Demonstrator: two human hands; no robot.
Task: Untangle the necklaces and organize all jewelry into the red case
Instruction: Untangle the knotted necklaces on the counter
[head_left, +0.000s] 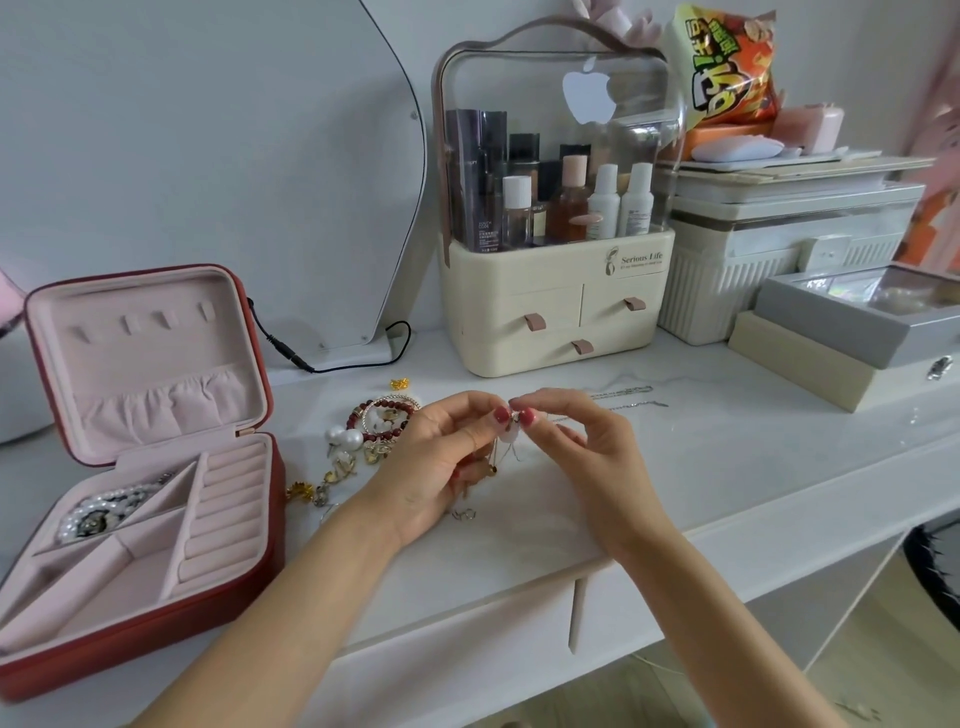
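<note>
Both hands pinch a tangled necklace above the white table.
The left hand (441, 457) and right hand (582, 441) grip the necklace (506, 441), its chains dangling downward; the open red case (260, 519) sits left, loose jewelry (363, 441) between.

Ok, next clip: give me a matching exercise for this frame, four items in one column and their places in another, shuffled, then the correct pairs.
Items:
1. pearl strand
2. dark red bead bracelet
3. thin silver chain
4. small pendant

Places:
A. pinched between the fingertips of the left hand and the right hand
B. on the tabletop right of the hands, in front of the cream organizer
C. in a rear-left compartment of the red case
D. in the loose jewelry pile between the case and the left hand

Pairs: 1-C, 2-D, 3-B, 4-A
</note>
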